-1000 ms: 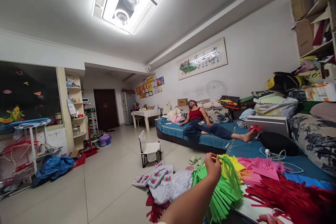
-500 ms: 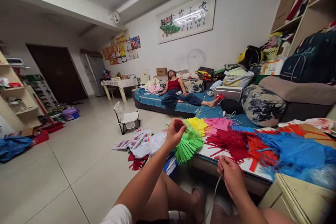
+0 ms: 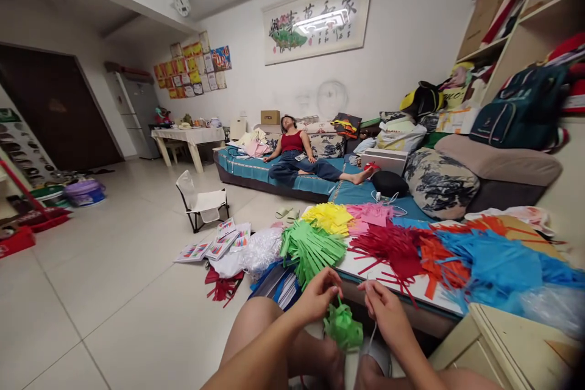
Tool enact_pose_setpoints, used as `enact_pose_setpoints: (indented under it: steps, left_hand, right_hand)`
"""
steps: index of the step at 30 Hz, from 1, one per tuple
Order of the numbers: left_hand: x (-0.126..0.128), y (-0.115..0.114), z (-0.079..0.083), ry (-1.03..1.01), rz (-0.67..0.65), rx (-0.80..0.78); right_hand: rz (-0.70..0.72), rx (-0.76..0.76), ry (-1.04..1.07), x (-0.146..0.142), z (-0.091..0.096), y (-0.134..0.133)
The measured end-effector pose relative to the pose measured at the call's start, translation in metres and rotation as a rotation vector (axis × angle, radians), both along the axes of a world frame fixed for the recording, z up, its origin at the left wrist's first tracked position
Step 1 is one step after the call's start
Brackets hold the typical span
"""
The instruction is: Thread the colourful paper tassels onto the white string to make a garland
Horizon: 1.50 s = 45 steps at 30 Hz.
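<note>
My left hand (image 3: pixel 323 294) is closed in a pinch on a green fringed tassel (image 3: pixel 343 326), which hangs below the fingers above my feet. Close on its right, my right hand (image 3: pixel 380 301) pinches a thin white cord (image 3: pixel 373 336) that trails down between my legs. The two hands are near each other but apart. Just beyond them, a pile of green fringed strips (image 3: pixel 313 248) spills over the table's near left edge. A dark red fringed pile (image 3: pixel 390 250) lies past my right hand.
Yellow (image 3: pixel 329 218), pink, orange and blue fringed piles cover the white table (image 3: pixel 365 266). A cream cabinet (image 3: pixel 512 341) stands at right. Printed packets (image 3: pixel 223 241) and a clear plastic bag (image 3: pixel 261 250) lie at left near a small folding chair (image 3: pixel 201 198). Another person (image 3: pixel 292 143) reclines on the sofa.
My left hand has come down from the green pile toward my right hand, now with a green tassel hanging from it. The view has swung slightly to the right.
</note>
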<state>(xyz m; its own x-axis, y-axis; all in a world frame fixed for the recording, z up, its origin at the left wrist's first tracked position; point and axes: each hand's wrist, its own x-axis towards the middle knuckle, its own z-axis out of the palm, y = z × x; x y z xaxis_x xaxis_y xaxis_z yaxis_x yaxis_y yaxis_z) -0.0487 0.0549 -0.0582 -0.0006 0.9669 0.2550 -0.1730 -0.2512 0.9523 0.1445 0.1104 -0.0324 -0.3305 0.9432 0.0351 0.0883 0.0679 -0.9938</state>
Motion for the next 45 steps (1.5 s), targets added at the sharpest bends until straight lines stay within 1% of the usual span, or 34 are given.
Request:
enact_pose_setpoints:
  steps: [3,5,9,11,13,15,18,20,22,24,27,30,33,36,39,41,45]
  left_hand:
    - [0.007,-0.001,-0.01,-0.092,-0.039,-0.084]
    - [0.014,0.0,-0.016,-0.14,-0.038,-0.128]
    - [0.027,0.006,-0.029,-0.228,0.035,-0.177]
    - [0.029,0.009,-0.032,-0.27,0.073,-0.173]
    - [0.027,0.009,-0.031,-0.3,0.073,-0.177]
    - [0.023,0.007,-0.027,-0.309,0.046,-0.195]
    - [0.018,0.005,-0.021,-0.306,0.008,-0.224]
    - [0.017,0.004,-0.019,-0.308,-0.016,-0.239]
    - [0.017,0.004,-0.018,-0.315,-0.035,-0.256]
    - [0.017,0.002,-0.017,-0.331,-0.052,-0.267]
    - [0.017,-0.001,-0.016,-0.268,-0.056,-0.247]
    - [0.018,-0.001,-0.015,-0.083,0.006,-0.197]
    - [0.019,0.001,-0.013,0.025,0.062,-0.155]
    - [0.018,-0.003,-0.008,0.072,0.078,-0.149]
    - [0.012,-0.008,-0.007,0.07,0.044,-0.155]
    - [0.008,-0.008,-0.011,0.086,0.041,-0.156]
    - [0.005,-0.005,-0.018,0.095,0.039,-0.138]
  right_hand:
    - [0.019,0.033,-0.055,-0.005,-0.001,-0.008]
    - [0.037,0.038,-0.088,-0.008,-0.003,-0.014]
    - [0.08,0.022,-0.137,-0.012,-0.007,-0.02]
    - [0.054,0.02,-0.144,-0.014,-0.009,-0.02]
    - [0.008,0.019,-0.135,-0.016,-0.01,-0.019]
    - [0.005,-0.003,-0.109,-0.017,-0.01,-0.019]
    - [0.117,-0.063,-0.058,-0.02,-0.007,-0.022]
    - [0.185,-0.075,-0.04,-0.022,-0.004,-0.025]
    - [0.198,-0.067,-0.036,-0.022,-0.002,-0.028]
    - [0.182,-0.053,-0.035,-0.022,-0.003,-0.028]
    - [0.155,-0.011,-0.046,-0.019,-0.01,-0.024]
    - [0.14,0.052,-0.085,-0.015,-0.016,-0.017]
    - [0.141,0.117,-0.13,-0.012,-0.015,-0.014]
    - [0.136,0.15,-0.157,-0.011,-0.006,-0.021]
    - [0.141,0.182,-0.178,-0.013,-0.001,-0.028]
    - [0.136,0.199,-0.196,-0.015,-0.003,-0.028]
    - [0.13,0.161,-0.209,-0.016,-0.01,-0.024]
